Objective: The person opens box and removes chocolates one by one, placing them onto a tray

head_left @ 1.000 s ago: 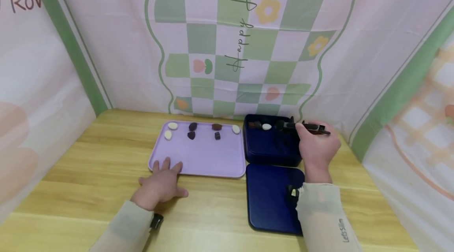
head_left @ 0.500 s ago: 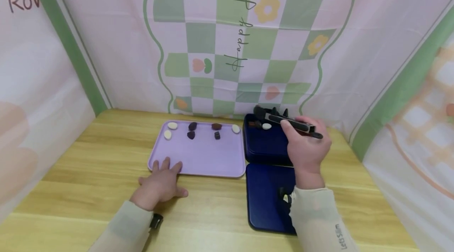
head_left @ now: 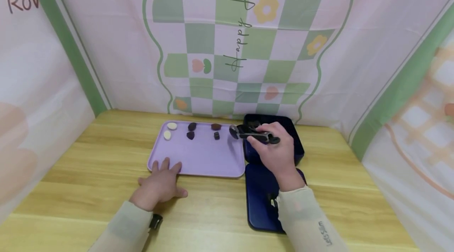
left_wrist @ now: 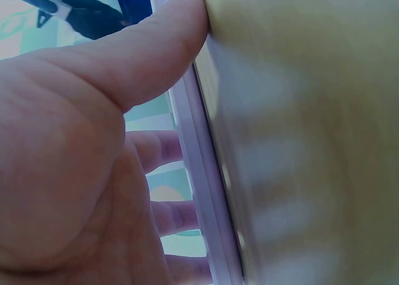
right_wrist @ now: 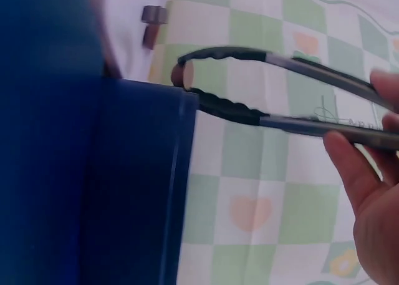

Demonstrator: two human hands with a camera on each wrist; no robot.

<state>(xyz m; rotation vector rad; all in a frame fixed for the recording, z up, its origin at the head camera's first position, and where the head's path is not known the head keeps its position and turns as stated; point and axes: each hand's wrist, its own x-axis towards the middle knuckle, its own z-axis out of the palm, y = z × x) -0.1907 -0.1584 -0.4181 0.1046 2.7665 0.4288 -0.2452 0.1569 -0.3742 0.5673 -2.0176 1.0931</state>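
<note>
My right hand (head_left: 276, 149) grips a pair of black and silver tongs (head_left: 257, 135) over the seam between the purple tray (head_left: 209, 161) and the navy box (head_left: 298, 149). In the right wrist view the tong arms stand apart, with a small brownish piece (right_wrist: 182, 75) showing at their tips; whether they pinch it I cannot tell. Pale pebbles (head_left: 167, 135) and dark pebbles (head_left: 192, 126) lie toward the tray's far side, with a reddish-brown one (head_left: 215, 126) among them. My left hand (head_left: 161, 185) rests with spread fingers on the tray's near left edge.
A navy lid (head_left: 260, 204) lies in front of the box, partly under the right sleeve (head_left: 305, 212). Behind the wooden table (head_left: 88, 181) hangs a checked cloth (head_left: 230, 39), close to the tray and box. More cloth walls stand left and right.
My right hand has lifted the tongs out of the box and carried them left to the tray's right edge. They now cover the pale pebble there. The left hand stays put.
</note>
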